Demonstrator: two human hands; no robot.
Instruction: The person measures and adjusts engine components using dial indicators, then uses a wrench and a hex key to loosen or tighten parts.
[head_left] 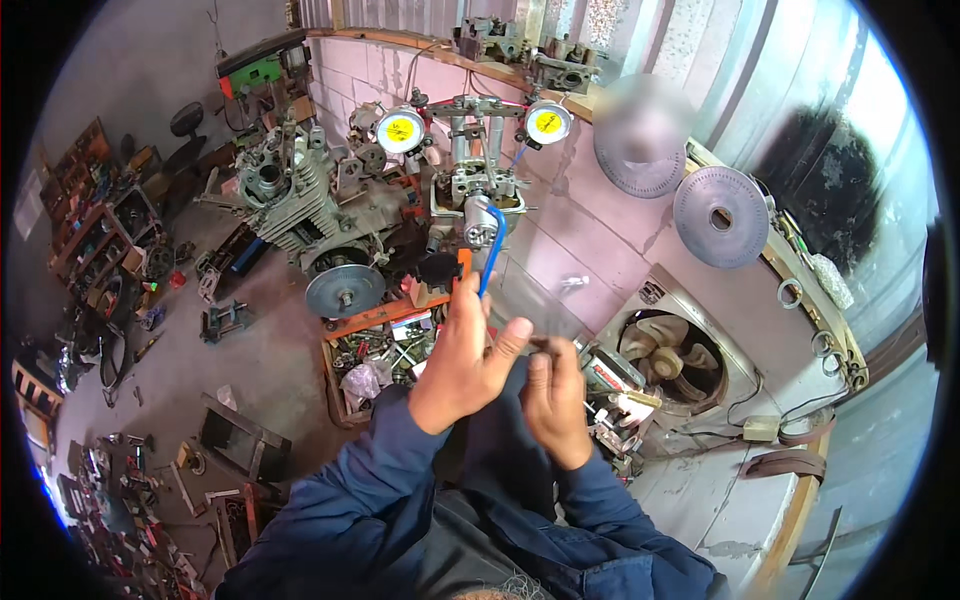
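We look down on a crowded workshop. The concrete floor (pixel 270 370) spreads to our left, strewn with parts and tools, and the pale pink tabletop (pixel 590 250) runs up and to the right, ending at a corrugated wall. On the tabletop sit an engine block with cooling fins (pixel 285 195), a jig with two yellow-faced dial gauges (pixel 400 130), two grey toothed discs (pixel 720 215), and a box housing a fan (pixel 665 360). An orange tray of small parts (pixel 385 345) stands just beyond our knees.

Our blue sleeves (pixel 390 470) come up from the lower edge. The left hand (pixel 465 360) is raised a little higher than the right hand (pixel 555 400), and the two are touching or nearly so in the middle of the view. Between them lies a small dark piece (pixel 540 343), its long axis roughly level, running left to right. The left thumb presses toward its left end and the right fingertips close on its right end, so both grips are shut around it; what kind of part it is, we cannot tell.

A blue cord (pixel 493 250) rises from just behind the left hand's fingers up to a grey metal fitting (pixel 480 222). Whether the left hand also holds this cord is hidden by the fingers.
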